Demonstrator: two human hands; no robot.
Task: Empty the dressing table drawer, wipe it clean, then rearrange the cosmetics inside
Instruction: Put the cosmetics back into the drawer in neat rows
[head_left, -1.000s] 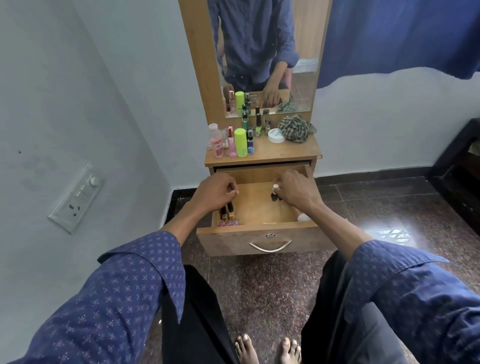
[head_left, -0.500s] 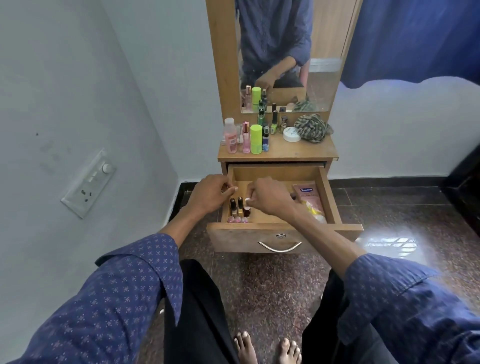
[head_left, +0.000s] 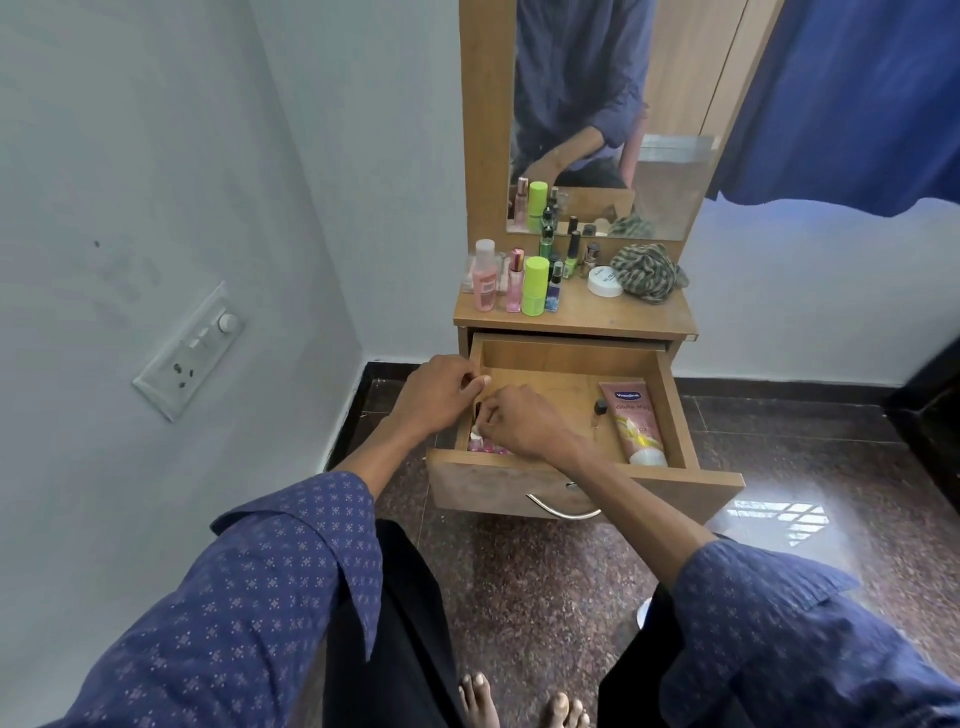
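We are keeping both hands at the drawer's (head_left: 675, 410) left front corner. Our left hand (head_left: 434, 395) is resting on the left wall, fingers curled; what it holds, we cannot tell. Our right hand (head_left: 522, 423) is pinching a small white-capped item among the pink bottles (head_left: 480, 446). A tube (head_left: 636, 421) is lying along the right wall. More bottles (head_left: 535, 286) are standing on the tabletop (head_left: 576, 317).

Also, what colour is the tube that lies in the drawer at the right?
The tube is pink with a white cap, seen in the head view.
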